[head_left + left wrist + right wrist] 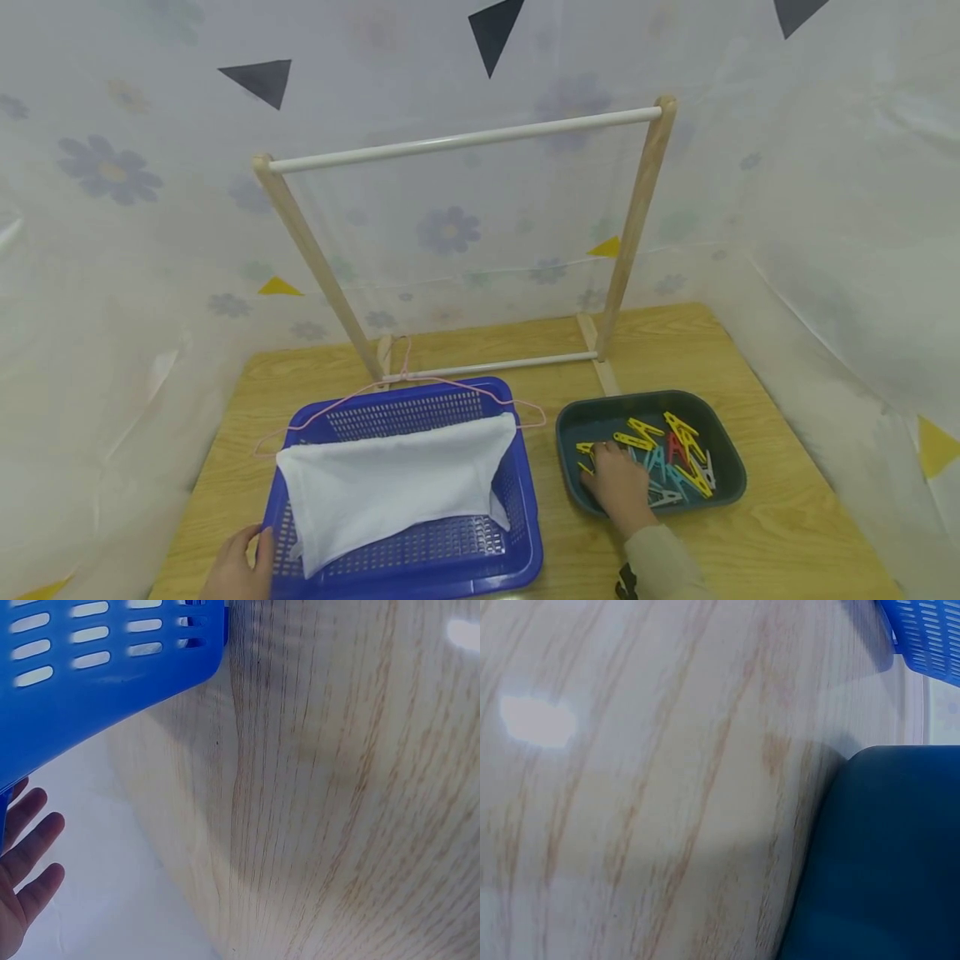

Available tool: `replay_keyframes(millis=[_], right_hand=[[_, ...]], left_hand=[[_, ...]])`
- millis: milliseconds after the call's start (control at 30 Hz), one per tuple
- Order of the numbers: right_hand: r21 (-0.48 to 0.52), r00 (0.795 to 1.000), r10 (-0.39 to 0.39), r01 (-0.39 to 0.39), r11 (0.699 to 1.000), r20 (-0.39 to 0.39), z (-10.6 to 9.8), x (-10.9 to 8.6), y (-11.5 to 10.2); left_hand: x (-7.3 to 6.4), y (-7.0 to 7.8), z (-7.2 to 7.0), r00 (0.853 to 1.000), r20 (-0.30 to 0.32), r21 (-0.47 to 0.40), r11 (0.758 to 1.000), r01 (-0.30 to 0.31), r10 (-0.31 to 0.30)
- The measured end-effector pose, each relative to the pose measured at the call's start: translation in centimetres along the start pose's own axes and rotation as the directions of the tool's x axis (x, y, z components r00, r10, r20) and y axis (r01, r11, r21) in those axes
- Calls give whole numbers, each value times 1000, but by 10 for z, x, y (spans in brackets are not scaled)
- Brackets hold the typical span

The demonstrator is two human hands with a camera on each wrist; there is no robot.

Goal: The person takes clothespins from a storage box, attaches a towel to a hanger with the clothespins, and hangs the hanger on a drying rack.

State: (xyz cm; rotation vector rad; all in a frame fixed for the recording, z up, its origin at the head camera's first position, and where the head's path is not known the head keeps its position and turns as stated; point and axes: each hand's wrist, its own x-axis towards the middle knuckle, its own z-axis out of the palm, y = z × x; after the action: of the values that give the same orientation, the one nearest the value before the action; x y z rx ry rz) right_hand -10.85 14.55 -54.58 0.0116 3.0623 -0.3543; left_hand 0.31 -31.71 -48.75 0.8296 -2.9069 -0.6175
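My left hand (240, 565) rests at the left rim of a blue plastic basket (528, 508); in the left wrist view its fingers (37, 844) are spread and fairly straight beside the basket wall. A white cloth (397, 475) hangs over a pink wire hanger (337, 403) that lies across the basket. My right hand (621, 487) reaches down into a dark green tray (731, 475) of clothespins, its fingers among yellow clothespins (585, 448) at the left side. The fingertips are partly hidden, and I cannot tell whether they pinch one. The right wrist view shows only the tray's outer wall (892, 855).
Behind the basket and tray stands a wooden rack with a white top bar (465, 140) and a lower bar (502, 365). Red, blue, white and yellow clothespins (678, 450) lie in the tray. A floral curtain (450, 275) surrounds the wooden table (787, 517).
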Motion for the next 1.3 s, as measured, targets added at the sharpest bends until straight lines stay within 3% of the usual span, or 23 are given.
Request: replay_keyframes(millis=[400,900,1300], right_hand=[[-4,1000,3,-3,1000,10,0,-1,-1],[-22,989,-87,85,996,-117,0,-5,0],[24,992,-45,48,999,-119,-7,-3,-3]], left_hand=[[2,3,-6,999,34,85,996,22,-25],[3,5,-5,997,57,111,992,52,-59],[5,3,-5,998,62,119,993,17,-24]])
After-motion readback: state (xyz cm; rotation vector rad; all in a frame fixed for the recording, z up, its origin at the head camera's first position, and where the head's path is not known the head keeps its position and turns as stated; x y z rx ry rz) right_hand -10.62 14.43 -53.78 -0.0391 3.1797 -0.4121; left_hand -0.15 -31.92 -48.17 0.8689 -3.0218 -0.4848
